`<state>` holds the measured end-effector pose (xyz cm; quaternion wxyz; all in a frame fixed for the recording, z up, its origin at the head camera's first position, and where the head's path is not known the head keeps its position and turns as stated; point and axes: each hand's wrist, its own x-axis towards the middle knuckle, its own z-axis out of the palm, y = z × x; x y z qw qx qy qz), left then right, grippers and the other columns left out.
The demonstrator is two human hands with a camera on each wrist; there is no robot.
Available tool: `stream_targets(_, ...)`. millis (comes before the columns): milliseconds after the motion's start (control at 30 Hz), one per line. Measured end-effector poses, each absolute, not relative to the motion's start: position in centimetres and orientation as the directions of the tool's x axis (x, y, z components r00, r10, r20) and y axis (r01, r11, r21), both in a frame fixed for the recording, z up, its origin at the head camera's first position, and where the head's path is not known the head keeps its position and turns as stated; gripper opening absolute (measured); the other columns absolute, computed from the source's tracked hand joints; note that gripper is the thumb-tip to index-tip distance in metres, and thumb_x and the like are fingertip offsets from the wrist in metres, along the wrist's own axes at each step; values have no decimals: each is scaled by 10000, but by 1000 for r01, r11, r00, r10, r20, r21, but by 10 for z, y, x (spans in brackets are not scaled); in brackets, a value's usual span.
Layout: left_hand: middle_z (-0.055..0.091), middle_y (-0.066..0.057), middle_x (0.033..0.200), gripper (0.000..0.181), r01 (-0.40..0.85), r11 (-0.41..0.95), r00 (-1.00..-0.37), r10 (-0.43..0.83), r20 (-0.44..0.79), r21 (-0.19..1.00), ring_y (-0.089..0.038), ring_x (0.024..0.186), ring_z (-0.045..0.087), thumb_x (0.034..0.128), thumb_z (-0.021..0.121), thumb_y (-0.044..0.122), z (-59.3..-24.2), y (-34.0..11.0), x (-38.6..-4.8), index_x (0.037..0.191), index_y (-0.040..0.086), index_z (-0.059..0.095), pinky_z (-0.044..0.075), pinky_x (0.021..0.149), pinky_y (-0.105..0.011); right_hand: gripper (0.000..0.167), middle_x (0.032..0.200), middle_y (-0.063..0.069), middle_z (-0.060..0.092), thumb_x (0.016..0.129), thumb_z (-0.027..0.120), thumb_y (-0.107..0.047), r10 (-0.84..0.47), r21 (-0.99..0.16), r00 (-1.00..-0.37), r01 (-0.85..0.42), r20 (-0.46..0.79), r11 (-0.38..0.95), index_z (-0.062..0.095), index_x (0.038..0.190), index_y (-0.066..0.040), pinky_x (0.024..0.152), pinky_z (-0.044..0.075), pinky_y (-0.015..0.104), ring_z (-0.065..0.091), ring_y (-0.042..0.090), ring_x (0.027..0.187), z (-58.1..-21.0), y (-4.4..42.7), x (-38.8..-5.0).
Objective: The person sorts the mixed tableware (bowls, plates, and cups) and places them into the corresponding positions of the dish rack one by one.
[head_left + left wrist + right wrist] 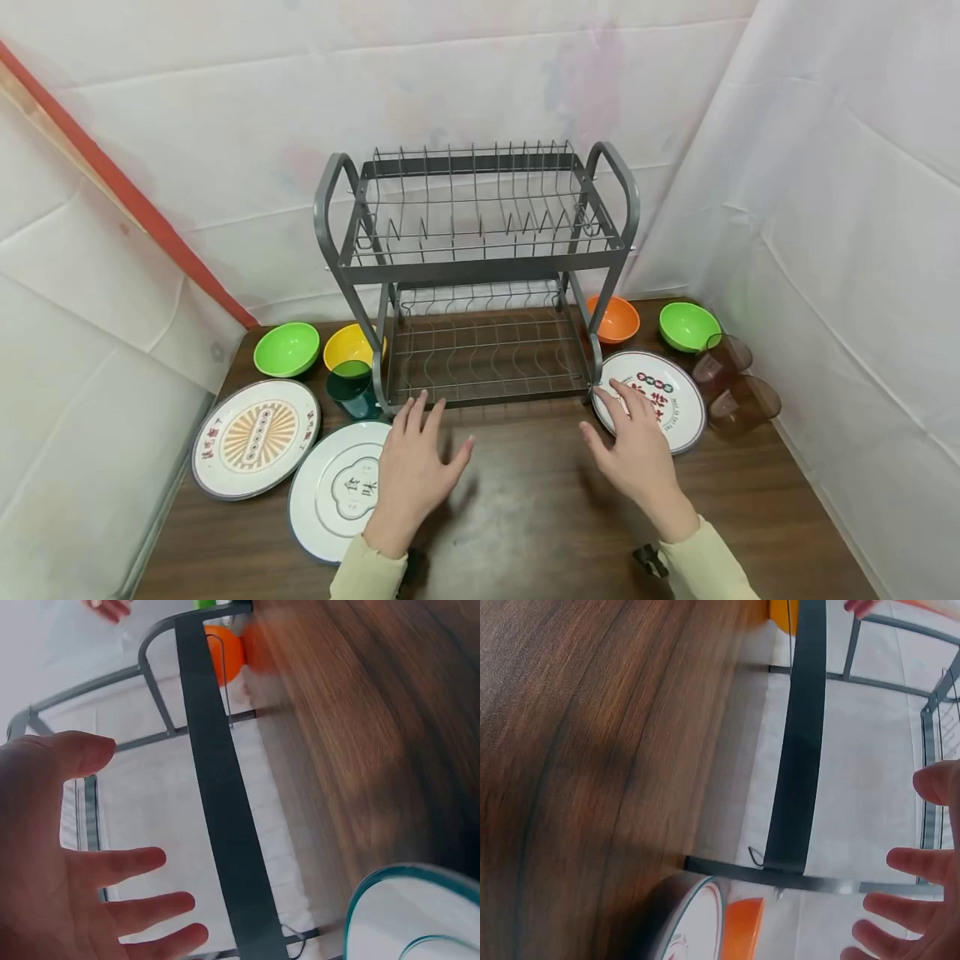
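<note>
A grey two-tier dish rack [480, 271] stands against the back cloth, with no dishes on its tiers. My left hand [418, 471] hovers in front of its left side, fingers spread, holding nothing. Beneath and left of that hand lies a white plate [322, 500] with characters in its middle, partly covered by the hand. My right hand [637, 454], also spread and holding nothing, is over the near edge of another white plate [678, 404] with red lettering. In the wrist views both hands [112, 862] [915, 900] show straight, parted fingers.
On the left are a sunburst plate [255, 437], a green bowl [287, 350], a yellow bowl [348, 346] and a teal cup [354, 393]. To the right stand an orange bowl [617, 321], another green bowl [688, 327] and two brownish clear cups [746, 404]. White cloth [862, 208] walls the table.
</note>
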<state>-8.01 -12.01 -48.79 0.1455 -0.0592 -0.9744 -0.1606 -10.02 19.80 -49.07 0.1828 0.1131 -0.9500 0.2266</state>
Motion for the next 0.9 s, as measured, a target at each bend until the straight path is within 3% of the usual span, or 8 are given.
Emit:
stream_targets(333,562,-110,1394,526,132,846,-959,-24,284,517,-325,1254,519,909,682,449,-487,-125,-80,1297,96,635,435,997,-514,256,1121,178,648,870,726,-151,70,-490,-871,-205,486,847,682,1078,-8,876,444,568,582,405,1066,-498,230,-95)
stream_targets(533,665,-36,1183,275,182,753,-931,-76,357,632,-240,1095,614,919,712,277,-487,-126,-79,1158,140,695,507,880,-469,197,1085,206,629,879,702,-119,173,-504,-882,-81,438,860,680,1015,23,817,447,580,586,423,1006,-512,255,-87)
stream_targets(700,687,46,1037,170,162,606,-957,-96,274,779,-114,943,645,943,699,205,-486,-121,-73,1109,171,691,555,765,-398,256,1104,266,552,920,645,-142,289,-520,-909,98,301,848,649,1077,60,766,420,593,556,437,935,-522,277,-84)
stream_targets(900,691,103,926,111,106,471,-985,-71,157,876,-77,832,652,975,659,200,-483,-115,-64,1084,192,676,552,745,-334,469,1072,293,512,970,556,-188,404,-539,-911,299,85,787,476,1309,126,760,408,598,528,443,923,-533,302,-82)
